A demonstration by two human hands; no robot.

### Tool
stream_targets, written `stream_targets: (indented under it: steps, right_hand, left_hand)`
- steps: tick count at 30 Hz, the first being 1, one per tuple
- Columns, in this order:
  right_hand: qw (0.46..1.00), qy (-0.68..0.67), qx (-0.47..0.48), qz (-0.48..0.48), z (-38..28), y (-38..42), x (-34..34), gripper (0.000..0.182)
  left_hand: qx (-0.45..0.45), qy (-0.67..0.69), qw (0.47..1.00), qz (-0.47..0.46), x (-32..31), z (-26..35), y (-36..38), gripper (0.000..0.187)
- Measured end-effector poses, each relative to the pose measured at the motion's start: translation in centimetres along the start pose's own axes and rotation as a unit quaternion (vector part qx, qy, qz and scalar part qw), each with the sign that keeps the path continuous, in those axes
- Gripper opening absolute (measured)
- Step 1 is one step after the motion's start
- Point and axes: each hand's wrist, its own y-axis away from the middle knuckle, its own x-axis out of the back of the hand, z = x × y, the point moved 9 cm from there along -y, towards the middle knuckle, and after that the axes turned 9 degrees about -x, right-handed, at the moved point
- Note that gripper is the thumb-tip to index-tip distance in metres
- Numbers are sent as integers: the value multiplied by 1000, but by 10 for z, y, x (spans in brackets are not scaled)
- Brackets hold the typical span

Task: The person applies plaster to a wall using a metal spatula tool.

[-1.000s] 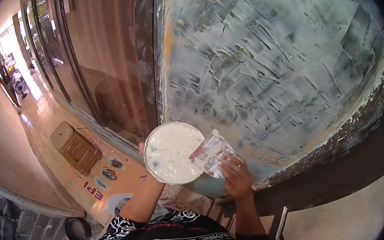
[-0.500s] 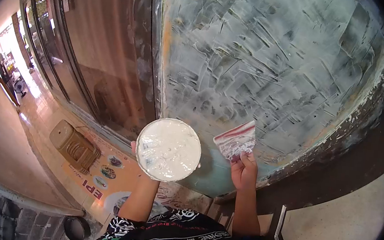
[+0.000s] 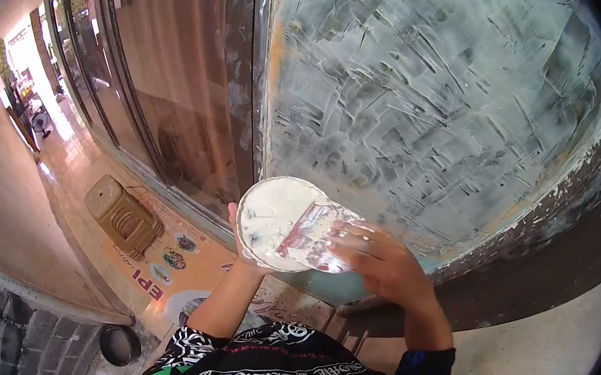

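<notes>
A round tub (image 3: 239, 229) of smooth off-white putty (image 3: 275, 203) rests on my left hand (image 3: 251, 265), whose fingers curl up around its left side. In my right hand (image 3: 384, 264) is a flat putty spreader (image 3: 310, 234), smeared white with reddish patches. Its straight edge lies over the right half of the putty, and my fingers press along its back. Just beyond both hands stands a wall panel (image 3: 427, 113) streaked with grey-white putty over a darker green-grey surface.
Left of the panel is a framed glass door (image 3: 181, 63) with a brown curtain behind. A brown plastic stool (image 3: 123, 215) stands on the tiled floor beside an orange printed banner (image 3: 137, 254). A dark round container (image 3: 119, 345) sits lower left, near grey brickwork (image 3: 32, 335).
My right hand has swung left and turned over, bringing the spreader from beside the tub onto the putty. The tub has shifted slightly right in view.
</notes>
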Motion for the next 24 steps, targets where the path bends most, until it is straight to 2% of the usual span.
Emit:
stream_targets:
  steps: [2, 4, 8, 12, 14, 18, 20, 22, 24]
  right_hand:
    - [997, 23, -7, -72, -1, -3, -13, 62]
    - [997, 28, 4, -73, -4, -5, -7, 64]
    - [994, 37, 13, -100, -5, -5, -12, 65]
    - [997, 24, 16, -70, -7, -9, 0, 63]
    - [996, 31, 20, -75, -6, -9, 0, 62]
    - [997, 24, 19, -65, -8, -14, 12, 61]
    - [996, 33, 22, -80, -4, -14, 10, 60]
    - [997, 46, 37, -55, -3, -16, 20, 58]
    - [996, 49, 32, -66, -2, -18, 19, 57]
  left_hand:
    - [1, -1, 1000, 22, -2, -4, -1, 101]
    - [-1, -3, 999, 43, -1, -5, -2, 102]
    - [34, -13, 999, 0, -14, -12, -2, 105]
    - [58, 35, 997, -26, -26, -21, -6, 106]
    - [69, 9, 996, -47, -30, -24, -8, 106]
    - [36, -40, 998, -31, -30, -22, -19, 104]
    - [40, -37, 997, -55, -36, -24, -23, 103]
    - [57, 12, 995, -83, -44, -28, -26, 102]
    - [59, -24, 995, -76, -42, -28, -29, 101]
